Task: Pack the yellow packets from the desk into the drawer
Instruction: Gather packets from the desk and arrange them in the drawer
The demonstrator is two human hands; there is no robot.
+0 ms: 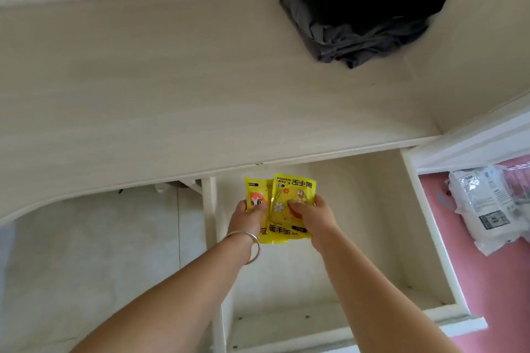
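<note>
Far left of the frame is just pale tiled floor (86,266) under the bench (172,80), whose cream wood-grain top fills the whole upper half.

Moving toward the middle, the left hand (243,216) comes up from the bottom with a silver bangle (246,246) on the wrist. Its fingers are curled over the left side of the packets (279,206), thumb on top, right on a cartoon face with orange hair.

The packets are a small fanned bunch of yellow ones, held over the back part of the open drawer (372,223), just below the bench's front edge. I can't tell if they touch the drawer floor or are held a bit above it. The top packet reads "HAND WARMER" upside down along its far edge, next to big Chinese characters, with little white flowers printed on it. The lower edge of the bunch shows more Chinese characters and a "WA", the rest cut off.

The right hand (314,216) pinches the right side of the bunch, fingers pressed onto the flower packet.

The drawer is cream inside, with a few dark specks near its front.

Upper right, a heap of black and grey cloth (358,8) sits in the bench's back corner with a white ring on it. Far right, on a pink surface, lies a white plastic bag (487,209) with black print too small to read.
</note>
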